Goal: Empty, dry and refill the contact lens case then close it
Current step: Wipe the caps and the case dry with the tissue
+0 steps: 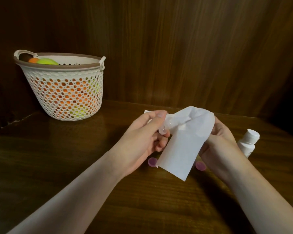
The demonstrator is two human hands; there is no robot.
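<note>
My left hand (pixel 147 134) pinches a clear contact lens case (pixel 164 128) above the table, thumb on top and fingers curled beneath. My right hand (pixel 221 141) holds a white tissue (pixel 184 142) pushed against the case's right half, which the tissue covers. The tissue hangs down between both hands. Two purple caps lie on the table below: one (pixel 152 162) under my left hand, the other (pixel 200 165) under my right. A white solution bottle (pixel 248 142) with its cap on stands just right of my right hand.
A white perforated basket (pixel 66 92) with orange and yellow balls stands at the back left of the wooden table (pixel 142 208). A wooden wall closes the back. A scrap of white paper (pixel 147 112) shows behind my left hand.
</note>
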